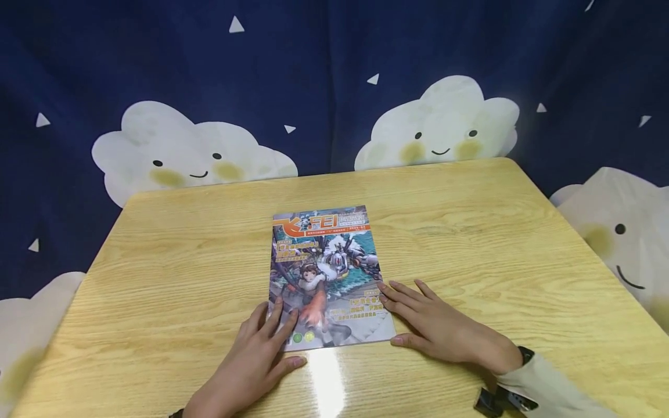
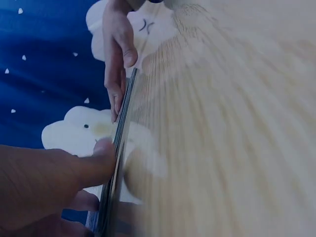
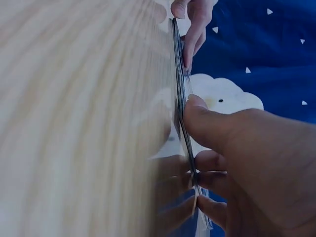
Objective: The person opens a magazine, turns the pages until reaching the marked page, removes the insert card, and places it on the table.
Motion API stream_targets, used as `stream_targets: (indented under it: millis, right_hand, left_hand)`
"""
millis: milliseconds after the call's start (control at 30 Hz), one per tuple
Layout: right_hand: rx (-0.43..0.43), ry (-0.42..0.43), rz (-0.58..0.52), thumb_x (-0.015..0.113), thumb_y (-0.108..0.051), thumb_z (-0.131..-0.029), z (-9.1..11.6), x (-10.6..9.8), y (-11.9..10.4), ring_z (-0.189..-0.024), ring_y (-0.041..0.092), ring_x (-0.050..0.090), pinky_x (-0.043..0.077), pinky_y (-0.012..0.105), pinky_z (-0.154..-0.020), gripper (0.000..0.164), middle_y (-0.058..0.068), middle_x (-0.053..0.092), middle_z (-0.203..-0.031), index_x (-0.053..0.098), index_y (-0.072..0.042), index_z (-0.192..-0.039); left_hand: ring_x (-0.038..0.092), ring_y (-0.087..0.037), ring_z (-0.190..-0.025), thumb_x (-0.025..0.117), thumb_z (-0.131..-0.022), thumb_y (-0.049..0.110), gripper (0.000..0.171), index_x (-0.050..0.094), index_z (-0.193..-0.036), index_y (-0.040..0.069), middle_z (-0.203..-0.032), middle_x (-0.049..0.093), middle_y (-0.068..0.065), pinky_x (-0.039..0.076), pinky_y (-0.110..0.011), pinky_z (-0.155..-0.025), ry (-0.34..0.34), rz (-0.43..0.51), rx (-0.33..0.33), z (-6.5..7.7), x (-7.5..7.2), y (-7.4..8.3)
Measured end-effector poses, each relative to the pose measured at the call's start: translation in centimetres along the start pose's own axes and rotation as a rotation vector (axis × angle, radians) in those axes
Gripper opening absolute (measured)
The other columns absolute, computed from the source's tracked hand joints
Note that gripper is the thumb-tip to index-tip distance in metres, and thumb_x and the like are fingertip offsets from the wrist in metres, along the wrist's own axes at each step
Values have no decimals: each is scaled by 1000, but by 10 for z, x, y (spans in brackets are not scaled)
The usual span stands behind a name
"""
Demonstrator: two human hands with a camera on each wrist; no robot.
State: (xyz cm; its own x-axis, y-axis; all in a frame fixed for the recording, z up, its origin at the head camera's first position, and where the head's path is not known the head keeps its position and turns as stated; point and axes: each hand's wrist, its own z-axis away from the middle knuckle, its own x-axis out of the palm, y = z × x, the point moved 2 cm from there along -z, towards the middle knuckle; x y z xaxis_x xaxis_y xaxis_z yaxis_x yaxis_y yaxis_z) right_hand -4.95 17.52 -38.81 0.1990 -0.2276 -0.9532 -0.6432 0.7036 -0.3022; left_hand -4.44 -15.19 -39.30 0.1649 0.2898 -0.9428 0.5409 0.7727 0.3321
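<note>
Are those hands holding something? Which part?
Nothing looks gripped: the left hand rests on the magazine near its lower left corner, the right hand touches its right edge.

Table (image 1: 183,261) was light wood-grain, far corners rounded, surface shiny. Magazine (image 1: 337,270) lay flat on it, closed, colourful cover up; bright glare (image 1: 326,383) showed just nearside of it.

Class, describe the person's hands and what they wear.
The left hand and right hand are gloveless, with no rings visible. A black band and blocky black device show by the pale beige right sleeve. A dark sliver shows at the left wrist.
</note>
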Motion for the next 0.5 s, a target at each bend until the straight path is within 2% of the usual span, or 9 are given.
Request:
stream_targets:
  millis: [200, 500]
  right_hand:
    - [19, 26, 7, 52, -46, -97, 1, 3, -3, -143, 30, 25, 16, 59, -110, 67, 8, 25, -158, 37, -6, -148]
    - [49, 22, 29, 54, -46, -96, -1, 2, -7, -143, 29, 26, 20, 59, -109, 69, 8, 25, -158, 37, -5, -148]
  left_hand:
    - [29, -51, -135, 56, -97, 35, 53, 50, -141, 6, -147, 37, -28, 32, -61, -101, -2, -27, 14, 1, 1, 1]
    - [33, -52, -132, 57, -95, 36, 52, 54, -138, 6, -143, 42, -29, 36, -60, -95, 41, -44, 16, -1, -1, 1]
